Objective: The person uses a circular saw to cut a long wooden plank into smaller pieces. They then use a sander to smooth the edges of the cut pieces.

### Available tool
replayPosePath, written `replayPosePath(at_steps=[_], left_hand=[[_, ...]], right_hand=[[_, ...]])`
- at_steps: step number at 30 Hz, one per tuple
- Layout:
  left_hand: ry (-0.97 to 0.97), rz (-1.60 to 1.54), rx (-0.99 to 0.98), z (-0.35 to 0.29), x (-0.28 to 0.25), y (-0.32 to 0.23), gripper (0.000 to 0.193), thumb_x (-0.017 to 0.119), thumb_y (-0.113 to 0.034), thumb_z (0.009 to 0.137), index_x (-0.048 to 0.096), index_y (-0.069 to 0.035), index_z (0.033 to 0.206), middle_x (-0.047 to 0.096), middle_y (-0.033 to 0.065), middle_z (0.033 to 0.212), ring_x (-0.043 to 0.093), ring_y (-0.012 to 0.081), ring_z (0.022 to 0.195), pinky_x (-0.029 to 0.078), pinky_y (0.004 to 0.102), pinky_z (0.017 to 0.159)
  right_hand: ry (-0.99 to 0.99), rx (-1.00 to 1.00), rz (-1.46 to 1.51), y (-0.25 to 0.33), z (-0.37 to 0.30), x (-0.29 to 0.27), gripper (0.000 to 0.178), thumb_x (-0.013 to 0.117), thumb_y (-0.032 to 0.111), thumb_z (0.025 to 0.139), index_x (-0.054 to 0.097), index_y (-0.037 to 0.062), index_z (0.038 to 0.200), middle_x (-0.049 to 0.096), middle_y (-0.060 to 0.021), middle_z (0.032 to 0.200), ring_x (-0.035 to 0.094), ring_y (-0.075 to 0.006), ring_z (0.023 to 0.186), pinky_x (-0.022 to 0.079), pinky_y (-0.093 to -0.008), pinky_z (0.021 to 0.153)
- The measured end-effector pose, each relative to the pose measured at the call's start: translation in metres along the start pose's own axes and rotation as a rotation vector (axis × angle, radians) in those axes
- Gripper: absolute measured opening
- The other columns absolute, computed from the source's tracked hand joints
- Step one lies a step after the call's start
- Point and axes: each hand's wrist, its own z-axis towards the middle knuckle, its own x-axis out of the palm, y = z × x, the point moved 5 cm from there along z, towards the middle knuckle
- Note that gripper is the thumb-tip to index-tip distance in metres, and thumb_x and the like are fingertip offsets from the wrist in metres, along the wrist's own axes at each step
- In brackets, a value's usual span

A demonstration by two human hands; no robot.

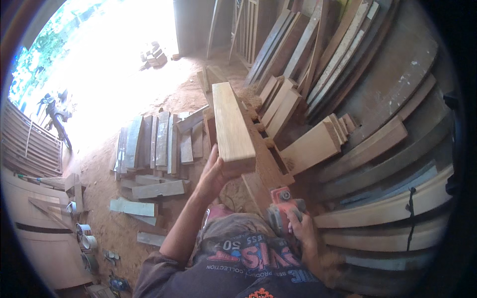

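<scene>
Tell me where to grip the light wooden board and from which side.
Grip the light wooden board at its near end, from the left, as the left hand does: that end is free, while its right side runs along the sawdust-covered bench.

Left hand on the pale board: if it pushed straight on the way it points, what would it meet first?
The left hand already touches the pale board; beyond it, probably the leaning planks, though depth is unclear.

— What can't you make out?
— The right hand (303, 229) covers most of the orange power tool (283, 208).
— Anything else?
— The plank (231, 124) hides the left hand (213, 174) fingers; the doorway (109, 54) is washed out.
</scene>
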Motion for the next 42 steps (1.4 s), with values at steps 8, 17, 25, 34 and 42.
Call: replayPosePath(at_steps=[8, 17, 25, 34, 42], left_hand=[[-0.089, 0.195, 0.057, 0.056, 0.038, -0.075, 0.072, 0.067, -0.018, 0.111, 0.027, -0.010, 0.170, 0.072, 0.0150, 0.134, 0.073, 0.0227, 0.119, 0.061, 0.0414, 0.101], [-0.062, 0.186, 0.085, 0.059, 0.042, -0.075, 0.069, 0.067, -0.021, 0.111, 0.031, -0.010, 0.169, 0.072, 0.0136, 0.133, 0.073, 0.0221, 0.117, 0.061, 0.0402, 0.101], [-0.062, 0.232, 0.077, 0.059, 0.044, -0.077, 0.065, 0.063, -0.026, 0.113, 0.032, -0.012, 0.169, 0.070, 0.0142, 0.136, 0.073, 0.0224, 0.121, 0.060, 0.0412, 0.101], [-0.099, 0.155, -0.355, 0.002, -0.014, 0.021, 0.094, 0.062, -0.063, 0.106, 0.022, -0.010, 0.171, 0.051, 0.0200, 0.160, 0.060, 0.0396, 0.140, 0.050, 0.0586, 0.115], [-0.207, -0.398, -0.555, -0.052, -0.038, 0.122, 0.076, 0.068, -0.046, 0.106, 0.037, -0.009, 0.165, 0.055, 0.0190, 0.155, 0.059, 0.0410, 0.137, 0.044, 0.0610, 0.121]], right_hand=[[-0.002, -0.124, -0.154, -0.019, 0.018, -0.001, 0.064, 0.060, 0.065, 0.104, 0.083, 0.0087, 0.084, 0.075, -0.0029, 0.064, 0.077, -0.0196, 0.066, 0.061, -0.0367, 0.072], [0.008, -0.092, -0.122, -0.024, 0.017, 0.001, 0.062, 0.061, 0.062, 0.105, 0.082, 0.0058, 0.089, 0.074, -0.0032, 0.067, 0.074, -0.0183, 0.065, 0.059, -0.0366, 0.068], [-0.024, -0.082, -0.082, -0.034, 0.020, 0.003, 0.055, 0.069, 0.054, 0.103, 0.079, 0.0010, 0.095, 0.073, -0.0051, 0.069, 0.072, -0.0159, 0.065, 0.056, -0.0345, 0.062], [-0.278, -0.142, -0.554, 0.045, -0.024, -0.017, 0.052, 0.075, 0.050, 0.101, 0.074, 0.0002, 0.117, 0.080, -0.0167, 0.101, 0.078, -0.0281, 0.090, 0.061, -0.0426, 0.080], [-0.035, -0.364, 0.031, 0.122, 0.028, 0.058, 0.089, 0.078, 0.065, 0.093, 0.057, 0.0012, 0.150, 0.064, -0.0303, 0.145, 0.065, -0.0422, 0.134, 0.053, -0.0500, 0.109]])
